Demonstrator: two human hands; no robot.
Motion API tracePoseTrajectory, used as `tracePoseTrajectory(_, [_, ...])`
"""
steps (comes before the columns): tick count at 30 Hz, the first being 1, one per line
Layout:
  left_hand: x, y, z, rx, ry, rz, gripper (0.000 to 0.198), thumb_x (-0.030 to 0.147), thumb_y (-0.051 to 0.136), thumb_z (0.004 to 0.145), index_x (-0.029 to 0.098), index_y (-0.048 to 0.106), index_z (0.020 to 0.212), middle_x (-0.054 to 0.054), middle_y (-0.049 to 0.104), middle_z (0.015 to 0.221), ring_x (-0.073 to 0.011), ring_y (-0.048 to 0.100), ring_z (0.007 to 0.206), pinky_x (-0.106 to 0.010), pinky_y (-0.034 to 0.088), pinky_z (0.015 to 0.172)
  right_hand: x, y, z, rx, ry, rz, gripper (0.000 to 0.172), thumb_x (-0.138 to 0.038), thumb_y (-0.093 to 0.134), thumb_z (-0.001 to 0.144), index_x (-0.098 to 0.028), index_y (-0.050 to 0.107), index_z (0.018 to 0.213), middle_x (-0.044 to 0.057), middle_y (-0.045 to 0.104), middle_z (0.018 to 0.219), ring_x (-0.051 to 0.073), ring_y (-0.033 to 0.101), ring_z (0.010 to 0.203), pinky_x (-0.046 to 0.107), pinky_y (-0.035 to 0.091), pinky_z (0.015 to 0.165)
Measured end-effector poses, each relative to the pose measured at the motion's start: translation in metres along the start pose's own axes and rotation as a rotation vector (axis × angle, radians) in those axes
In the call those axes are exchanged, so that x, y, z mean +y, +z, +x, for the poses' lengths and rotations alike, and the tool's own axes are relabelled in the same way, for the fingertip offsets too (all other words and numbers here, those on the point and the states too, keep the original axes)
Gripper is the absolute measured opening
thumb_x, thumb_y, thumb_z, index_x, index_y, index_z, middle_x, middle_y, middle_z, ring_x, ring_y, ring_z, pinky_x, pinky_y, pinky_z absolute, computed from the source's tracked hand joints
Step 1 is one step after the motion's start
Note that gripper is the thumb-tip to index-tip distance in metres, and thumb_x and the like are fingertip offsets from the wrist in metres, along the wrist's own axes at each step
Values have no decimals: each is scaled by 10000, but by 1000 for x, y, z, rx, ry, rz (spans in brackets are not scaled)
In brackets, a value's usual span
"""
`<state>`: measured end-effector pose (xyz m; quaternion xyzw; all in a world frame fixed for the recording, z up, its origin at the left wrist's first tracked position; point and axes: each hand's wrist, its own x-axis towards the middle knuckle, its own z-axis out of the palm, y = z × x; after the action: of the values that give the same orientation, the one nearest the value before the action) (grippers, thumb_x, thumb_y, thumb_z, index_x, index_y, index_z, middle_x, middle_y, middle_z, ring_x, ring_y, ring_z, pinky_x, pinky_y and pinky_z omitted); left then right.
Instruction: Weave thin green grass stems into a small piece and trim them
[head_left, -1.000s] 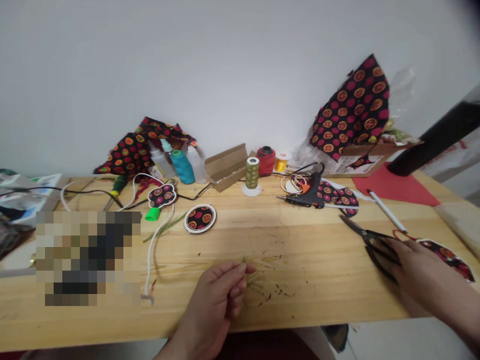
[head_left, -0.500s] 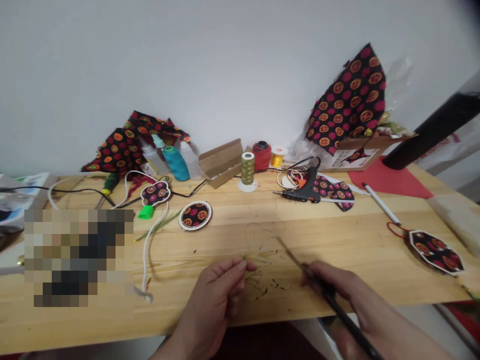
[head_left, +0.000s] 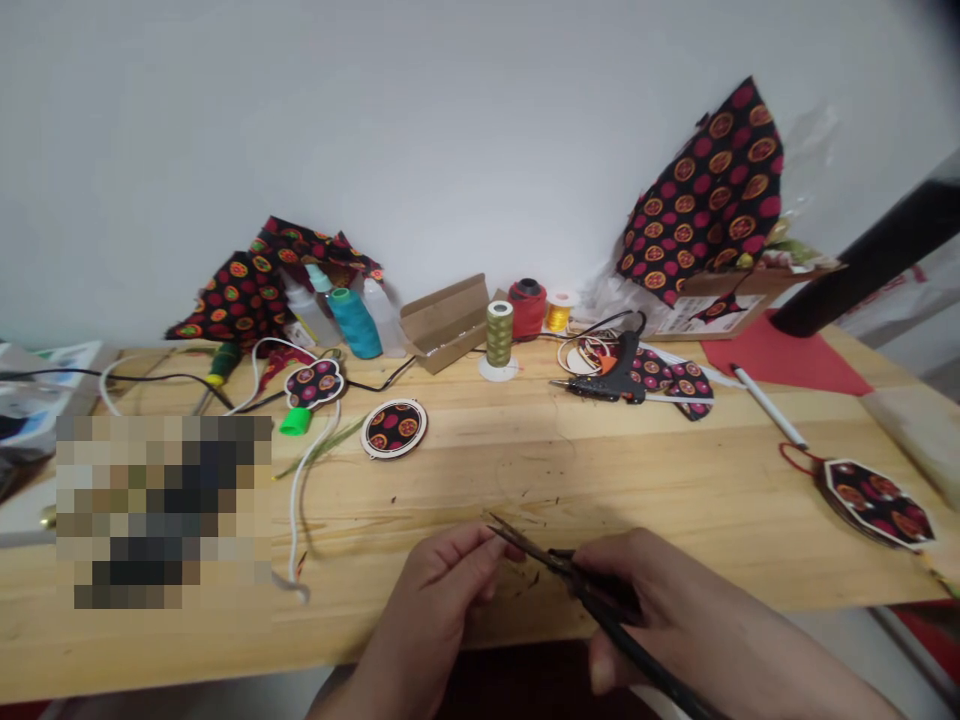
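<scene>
Black scissors (head_left: 551,563), one pair, sit in my right hand (head_left: 660,590), with my fingers wrapped around the handles. The thin blades point up and left, and their tips are right by the pinched fingertips of my left hand (head_left: 454,575). I cannot tell what is in that pinch, since the blades cover it.

I count four spools of thread past my hands. The blue-green spool (head_left: 356,328) is past my left hand, off to its left. The green spool (head_left: 499,338), the red spool (head_left: 527,312) and the yellow spool (head_left: 559,314) stand in a row straight ahead. I see three dotted cloth shapes with pale edges. The round one (head_left: 394,428) is ahead and left of my left hand, the flower one (head_left: 315,384) is farther that way, and the eight-sided one (head_left: 879,503) is to the right of my right hand. One glue gun (head_left: 604,375) lies ahead of my right hand. One white stick (head_left: 769,408) lies ahead and to the right of that hand. Two big dotted cloths are far off, one (head_left: 247,290) to the left and one (head_left: 709,190) to the right.

The big box (head_left: 739,325), far past my right hand, has a white label, but the print is too fuzzy to read.

Both my arms reach in from the near edge of the bench (head_left: 225,655). My left hand leans to the right, my right hand leans to the left, and they nearly meet. Little dark bits (head_left: 536,578) lie on the wood between them.
</scene>
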<state>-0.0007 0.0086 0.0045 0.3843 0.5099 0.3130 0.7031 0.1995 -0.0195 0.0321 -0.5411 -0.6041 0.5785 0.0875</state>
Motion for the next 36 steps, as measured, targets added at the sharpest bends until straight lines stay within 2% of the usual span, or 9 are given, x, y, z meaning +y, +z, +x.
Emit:
tracePoseTrajectory(5, [-2, -2, -1, -9, 30, 38, 210, 304, 600, 757, 162, 624, 604, 53, 360, 506, -101, 277, 519, -206, 227, 486, -7, 1, 2, 8, -3, 61, 22, -189, 559, 713, -177, 578, 717, -45, 667, 644, 71, 375, 492, 199, 279, 477])
tracePoseTrajectory(12, [-3, -5, 0, -21, 27, 81, 208, 320, 584, 755, 164, 636, 628, 55, 352, 506, -104, 262, 504, -213, 207, 471, -3, 2, 4, 31, 5, 83, 93, -203, 563, 724, -156, 632, 684, -33, 613, 579, 69, 384, 485, 191, 274, 462])
tracePoseTrajectory(23, [0, -6, 0, -29, 78, 139, 272, 292, 571, 757, 185, 539, 509, 53, 347, 495, -115, 268, 514, -223, 221, 489, 1, 4, 6, 53, -31, 103, 151, -195, 539, 761, -144, 670, 704, -23, 605, 562, 73, 419, 500, 187, 269, 461])
tracePoseTrajectory(27, [-1, -7, 0, -27, 80, 168, 254, 299, 565, 767, 183, 567, 540, 51, 360, 502, -116, 277, 518, -223, 221, 494, 3, 3, 7, 43, -43, 102, 152, -156, 538, 744, -154, 684, 703, -22, 634, 587, 76, 425, 511, 190, 268, 469])
tracePoseTrajectory(31, [-1, -7, 1, -16, 72, 170, 278, 306, 561, 770, 188, 527, 520, 58, 328, 498, -112, 266, 511, -224, 218, 491, 4, 3, 8, 32, -79, 105, 229, -93, 485, 737, -169, 697, 689, -22, 677, 646, 80, 430, 539, 192, 267, 487])
tracePoseTrajectory(36, [-2, -7, 1, 4, 84, 193, 277, 305, 561, 769, 179, 543, 524, 57, 349, 491, -105, 284, 505, -219, 222, 486, 4, 3, 10, 58, -110, 98, 262, -67, 485, 709, -163, 729, 703, -19, 637, 611, 82, 434, 548, 204, 263, 494])
